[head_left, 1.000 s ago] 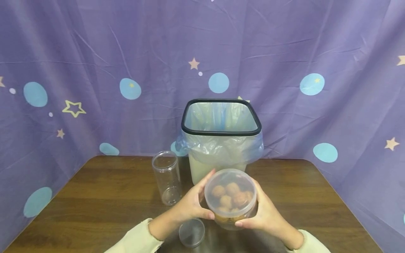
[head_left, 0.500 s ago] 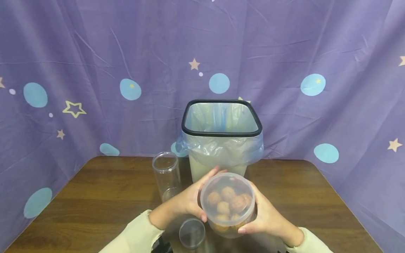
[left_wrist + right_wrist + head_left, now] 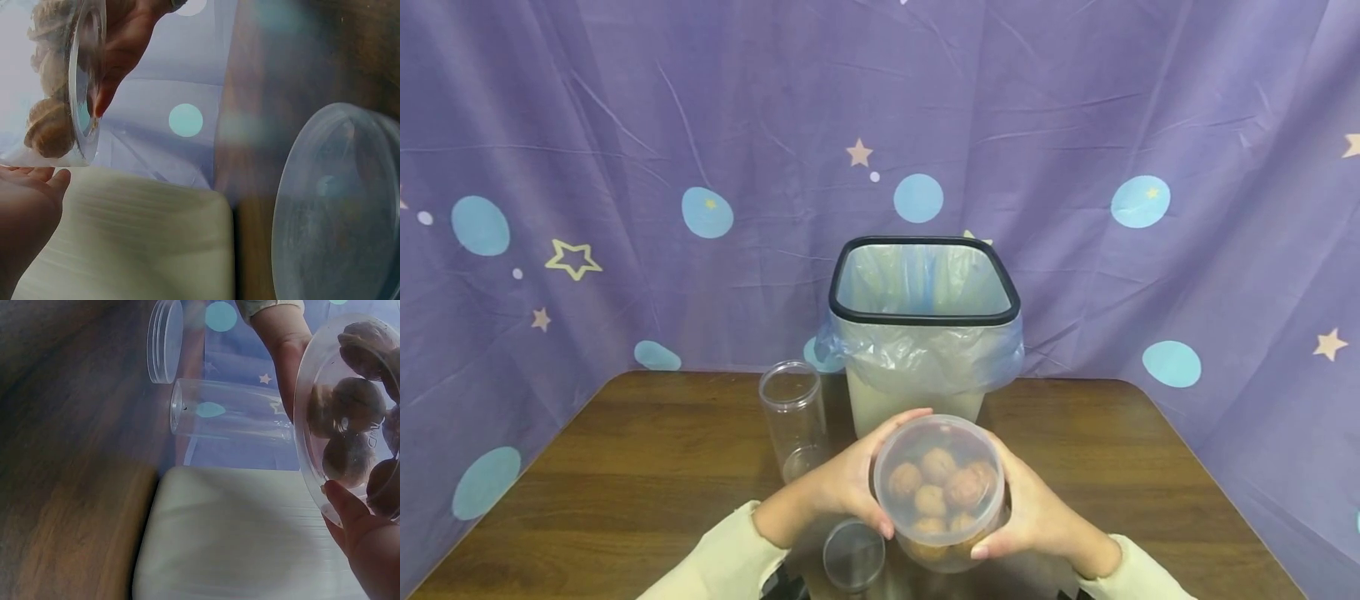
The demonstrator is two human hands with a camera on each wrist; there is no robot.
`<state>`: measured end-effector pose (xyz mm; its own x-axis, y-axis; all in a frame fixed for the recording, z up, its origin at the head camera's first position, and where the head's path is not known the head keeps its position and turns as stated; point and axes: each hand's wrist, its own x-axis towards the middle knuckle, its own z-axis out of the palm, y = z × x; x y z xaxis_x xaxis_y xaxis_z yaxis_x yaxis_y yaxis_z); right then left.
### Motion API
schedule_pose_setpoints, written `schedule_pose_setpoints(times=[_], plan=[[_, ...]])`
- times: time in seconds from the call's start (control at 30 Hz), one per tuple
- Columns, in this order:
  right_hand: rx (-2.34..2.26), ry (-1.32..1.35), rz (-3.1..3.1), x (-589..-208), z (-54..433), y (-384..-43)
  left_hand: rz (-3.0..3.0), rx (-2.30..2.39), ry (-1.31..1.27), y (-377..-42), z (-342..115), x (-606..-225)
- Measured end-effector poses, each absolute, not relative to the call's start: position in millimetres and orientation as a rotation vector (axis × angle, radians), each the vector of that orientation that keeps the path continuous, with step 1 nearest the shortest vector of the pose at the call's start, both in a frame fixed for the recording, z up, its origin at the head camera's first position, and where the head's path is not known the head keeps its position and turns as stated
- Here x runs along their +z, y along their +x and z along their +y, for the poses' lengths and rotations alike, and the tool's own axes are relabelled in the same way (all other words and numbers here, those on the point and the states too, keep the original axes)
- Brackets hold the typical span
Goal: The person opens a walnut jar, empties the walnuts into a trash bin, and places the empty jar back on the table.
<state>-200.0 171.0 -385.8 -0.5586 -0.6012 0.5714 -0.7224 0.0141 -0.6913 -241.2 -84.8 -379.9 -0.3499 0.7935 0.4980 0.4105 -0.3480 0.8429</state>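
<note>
Both hands hold a clear round plastic container (image 3: 938, 492) of several walnuts (image 3: 962, 490), raised over the table near its front. A translucent lid covers its top. My left hand (image 3: 853, 479) grips the left side, its thumb at the front. My right hand (image 3: 1037, 517) grips the opposite side, thumb also in front. In the right wrist view, the walnuts (image 3: 350, 459) show through the container's bottom, with the right hand (image 3: 369, 550) at its edge. The left wrist view shows the left hand (image 3: 28, 212) beneath the container's wall. Some fingers are hidden behind the container.
Behind the container stands a pale bin (image 3: 880, 400) with a black rim and a bluish bag liner (image 3: 925, 354). A tall clear jar (image 3: 797, 425) stands left of it. A clear round lid (image 3: 853, 557) lies on the wooden table (image 3: 625, 492). A purple curtain (image 3: 775, 100) hangs behind.
Both hands have brought the walnut container slightly lower and nearer to me, with a small shift left. The bin, jar and lid stay where they were.
</note>
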Motion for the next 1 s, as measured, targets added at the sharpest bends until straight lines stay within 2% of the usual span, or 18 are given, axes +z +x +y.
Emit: schedule_pose_setpoints(times=[1.0], plan=[[1.639,1.402,-2.105,-381,167,-197,1.680,1.881,1.494,-229,-83,-383]])
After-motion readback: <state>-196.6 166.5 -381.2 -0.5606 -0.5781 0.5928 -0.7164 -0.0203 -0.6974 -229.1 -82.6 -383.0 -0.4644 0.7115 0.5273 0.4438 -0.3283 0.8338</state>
